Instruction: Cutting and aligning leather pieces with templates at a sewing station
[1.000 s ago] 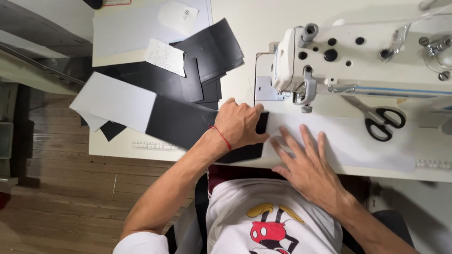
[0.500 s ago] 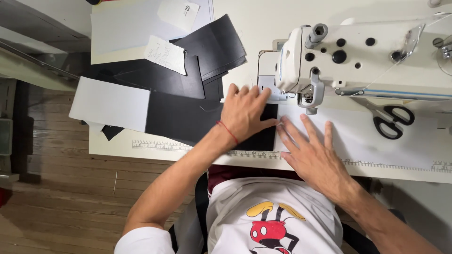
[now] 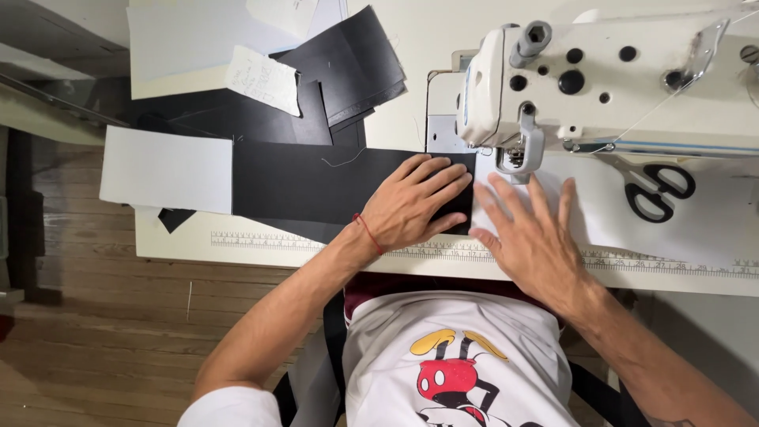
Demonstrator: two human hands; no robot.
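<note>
Left hand (image 3: 415,207) lies flat, fingers spread, on black fabric (image 3: 316,186) near the worktop's front edge; right hand (image 3: 531,237) spread flat just beside; fabric looks thin, limp, best held by pressing flat.

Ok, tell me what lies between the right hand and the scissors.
In the head view, only bare white sheet lies between the right hand and the scissors.
</note>
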